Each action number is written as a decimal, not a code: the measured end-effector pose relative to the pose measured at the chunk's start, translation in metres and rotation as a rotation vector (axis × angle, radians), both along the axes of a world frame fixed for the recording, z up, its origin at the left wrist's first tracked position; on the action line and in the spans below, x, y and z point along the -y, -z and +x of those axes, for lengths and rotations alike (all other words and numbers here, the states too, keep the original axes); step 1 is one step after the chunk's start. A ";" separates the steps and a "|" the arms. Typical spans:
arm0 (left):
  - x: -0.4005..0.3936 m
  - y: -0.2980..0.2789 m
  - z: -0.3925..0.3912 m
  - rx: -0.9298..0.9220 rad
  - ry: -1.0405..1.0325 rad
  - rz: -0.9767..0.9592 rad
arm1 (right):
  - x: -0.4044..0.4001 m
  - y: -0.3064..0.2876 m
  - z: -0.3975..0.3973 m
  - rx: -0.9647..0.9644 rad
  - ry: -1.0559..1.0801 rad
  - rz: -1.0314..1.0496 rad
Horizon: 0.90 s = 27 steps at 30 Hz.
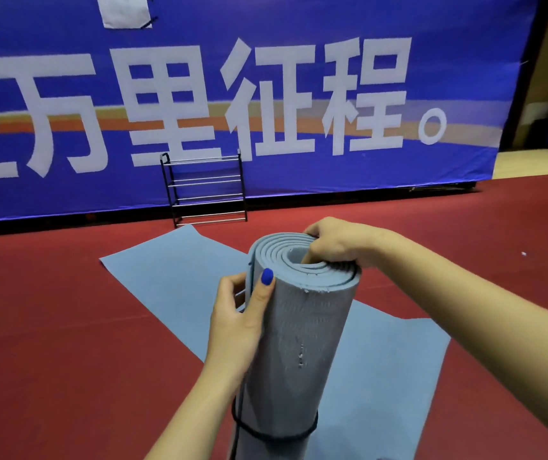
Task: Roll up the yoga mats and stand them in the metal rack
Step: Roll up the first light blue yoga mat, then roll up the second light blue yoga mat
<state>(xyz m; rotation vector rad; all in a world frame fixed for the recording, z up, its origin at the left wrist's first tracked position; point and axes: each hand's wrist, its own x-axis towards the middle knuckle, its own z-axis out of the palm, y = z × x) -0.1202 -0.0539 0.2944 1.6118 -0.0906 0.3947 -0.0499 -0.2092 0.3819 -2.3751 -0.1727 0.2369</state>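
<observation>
Across the left of my view runs red floor (50,327), and behind it hangs a long blue banner (67,200) printed with big white characters. Against the foot of that banner stands the metal rack (203,190), a black frame with silver rails at several levels, well apart from me, with nothing on any rail that I can see.

Nearer, a flat blue mat (166,280) lies spread on the floor, one corner reaching toward the rack's base.

My left hand (238,322) grips the side of the rolled grey-blue mat (302,330) just below its top end. The thumb, with its blue nail, lies across the front of the roll, and the fingers curl round the loose outer edge on the left.

I hold the roll upright in front of me, tilted slightly, with its spiral end facing up. A thin black cord (276,433) circles it low down, and a strand of the cord runs on toward the bottom edge of my view.

My right hand (335,244) pinches the top rim on the far right side, thumb dipped into the hollow centre of the spiral, fingers wrapped over the outer layers. More of the flat mat shows beyond the roll on the right.
</observation>
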 end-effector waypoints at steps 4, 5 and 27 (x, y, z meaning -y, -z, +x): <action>0.043 -0.003 -0.003 -0.037 0.168 0.044 | 0.059 0.009 -0.020 0.044 0.127 0.082; 0.054 -0.005 -0.005 -0.044 0.218 0.054 | 0.075 0.010 -0.028 0.061 0.167 0.100; 0.348 -0.052 -0.164 0.058 1.107 0.605 | 0.357 -0.008 -0.391 0.750 1.172 -0.698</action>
